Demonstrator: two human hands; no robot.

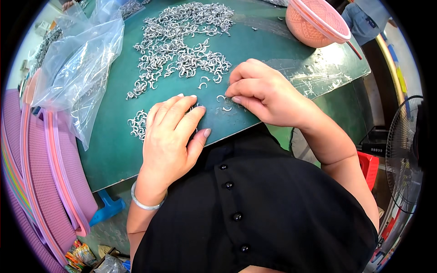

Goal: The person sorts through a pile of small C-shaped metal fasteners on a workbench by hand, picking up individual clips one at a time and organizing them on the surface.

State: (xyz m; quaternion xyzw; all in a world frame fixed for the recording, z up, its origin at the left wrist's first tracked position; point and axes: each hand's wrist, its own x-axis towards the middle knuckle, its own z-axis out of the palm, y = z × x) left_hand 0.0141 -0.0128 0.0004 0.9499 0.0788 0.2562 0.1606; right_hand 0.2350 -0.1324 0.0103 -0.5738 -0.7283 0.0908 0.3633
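Note:
My left hand (170,125) lies palm down near the table's front edge, fingers stretched out and slightly spread. Beside and partly under it is a small heap of curved, C-shaped silver metal pieces (137,123); a few more show between its fingers. My right hand (269,93) is closed in a pinch just above the tabletop. What sits between its fingertips, if anything, is too small to make out. Next to those fingertips lie two loose curved pieces (226,108). Farther off spreads a large pile of the same metal pieces (182,41).
A green table (114,154) carries the work. At the left lie a clear plastic bag (86,63) and stacked purple baskets (63,168). A pink basket (314,25) stands at the far right, with another person (364,18) beyond. A fan (405,150) is at the right.

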